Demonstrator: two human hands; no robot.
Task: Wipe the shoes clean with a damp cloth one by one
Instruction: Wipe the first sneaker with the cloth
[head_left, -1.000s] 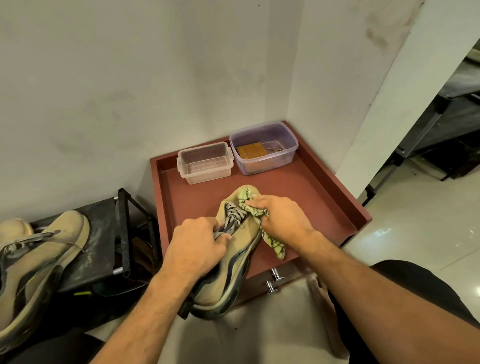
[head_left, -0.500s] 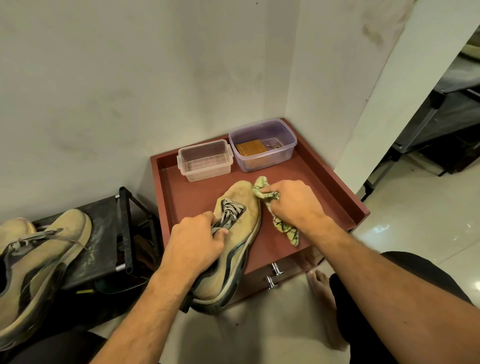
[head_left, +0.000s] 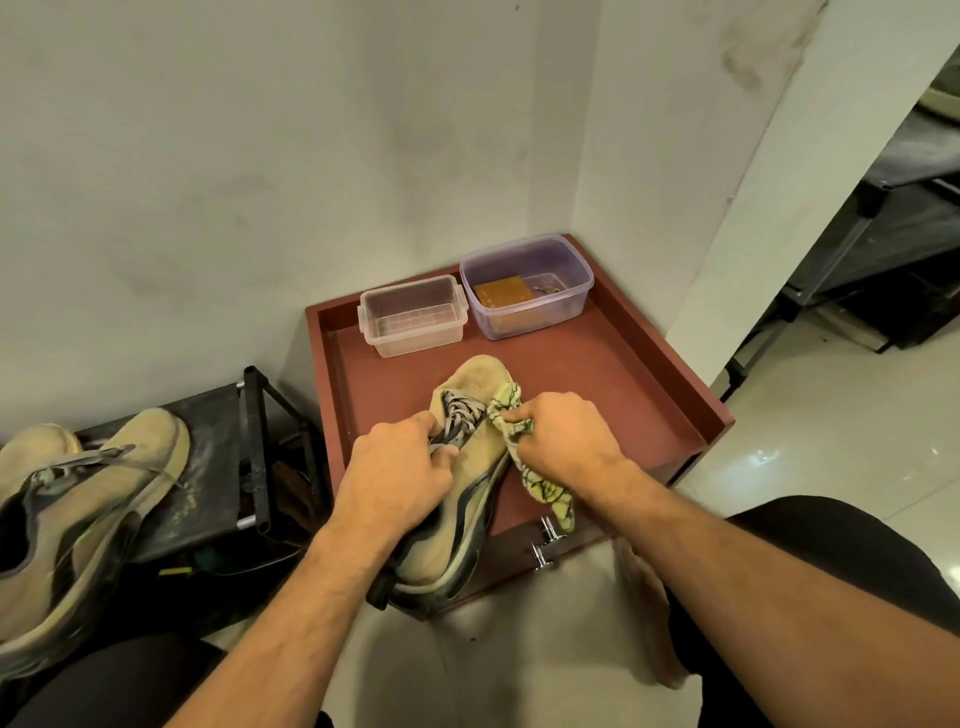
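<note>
One shoe (head_left: 470, 467) lies heel-first over the tray's (head_left: 613, 374) near edge, toe toward the far corner, left hand (head_left: 400, 478) gripping its collar, right hand (head_left: 566, 441) pinching the cloth (head_left: 511, 415) against its right flank.

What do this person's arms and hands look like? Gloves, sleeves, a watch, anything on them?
Both hands are bare: the left hand and the right hand wear no gloves, and no rings, watch or wristband show. Both forearms are uncovered as far as the picture reaches, with no sleeves in view. The only clothing visible is dark fabric over the knees.
</note>
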